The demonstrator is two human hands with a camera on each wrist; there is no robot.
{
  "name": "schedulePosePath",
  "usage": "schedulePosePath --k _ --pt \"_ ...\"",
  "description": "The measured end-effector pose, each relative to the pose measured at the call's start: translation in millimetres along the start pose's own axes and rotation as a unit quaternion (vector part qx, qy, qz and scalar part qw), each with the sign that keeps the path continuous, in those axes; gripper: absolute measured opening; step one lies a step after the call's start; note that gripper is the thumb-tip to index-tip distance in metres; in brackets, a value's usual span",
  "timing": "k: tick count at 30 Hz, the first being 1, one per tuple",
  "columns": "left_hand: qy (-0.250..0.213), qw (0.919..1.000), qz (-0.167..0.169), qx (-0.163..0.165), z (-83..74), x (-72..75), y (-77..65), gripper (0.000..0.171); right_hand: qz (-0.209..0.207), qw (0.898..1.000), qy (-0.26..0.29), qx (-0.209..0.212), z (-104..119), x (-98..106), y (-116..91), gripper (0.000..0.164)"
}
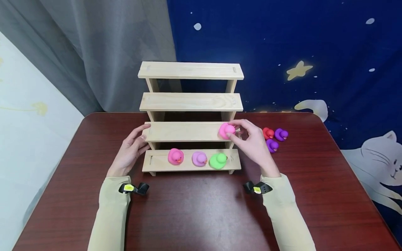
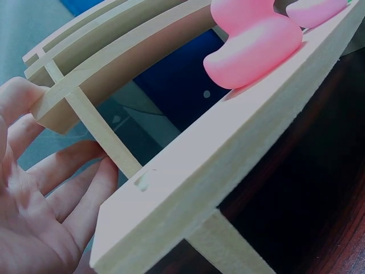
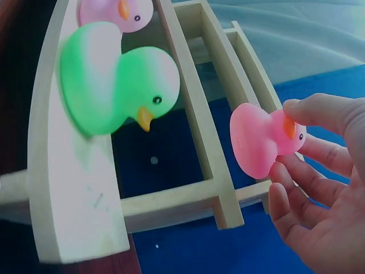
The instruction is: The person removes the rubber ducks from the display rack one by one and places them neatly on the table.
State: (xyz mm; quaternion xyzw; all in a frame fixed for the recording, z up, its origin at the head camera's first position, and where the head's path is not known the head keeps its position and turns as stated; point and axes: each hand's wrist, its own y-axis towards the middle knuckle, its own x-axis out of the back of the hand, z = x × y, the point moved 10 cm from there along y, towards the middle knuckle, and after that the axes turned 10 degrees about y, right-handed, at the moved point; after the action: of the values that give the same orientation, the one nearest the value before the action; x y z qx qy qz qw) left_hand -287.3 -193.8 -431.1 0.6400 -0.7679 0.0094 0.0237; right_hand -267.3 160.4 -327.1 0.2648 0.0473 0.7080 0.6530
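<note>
A tiered wooden stand stands on the table. My left hand holds its left end at the second step from the bottom, with fingers against the side support. At the right end of that same step, my right hand pinches a pink rubber duck between thumb and fingers; the right wrist view shows this duck at the fingertips. Along the bottom step sit a darker pink duck, a light purple duck and a green duck.
On the table right of the stand, a red duck and two purple ducks lie close together, beside my right hand. A grey curtain and a dark blue starry cloth hang behind the table.
</note>
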Motion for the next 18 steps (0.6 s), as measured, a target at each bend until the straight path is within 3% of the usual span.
schedulePosePath --k 11,18 --pt "0.001 1.0 -0.003 0.0 -0.3 0.1 -1.0 0.039 -0.007 1.0 -0.024 -0.002 -7 17 -6 0.029" --pt "-0.013 0.9999 0.005 -0.006 -0.8 -0.8 -0.4 0.04 -0.024 0.999 -0.036 -0.027 -16 33 -15 0.03"
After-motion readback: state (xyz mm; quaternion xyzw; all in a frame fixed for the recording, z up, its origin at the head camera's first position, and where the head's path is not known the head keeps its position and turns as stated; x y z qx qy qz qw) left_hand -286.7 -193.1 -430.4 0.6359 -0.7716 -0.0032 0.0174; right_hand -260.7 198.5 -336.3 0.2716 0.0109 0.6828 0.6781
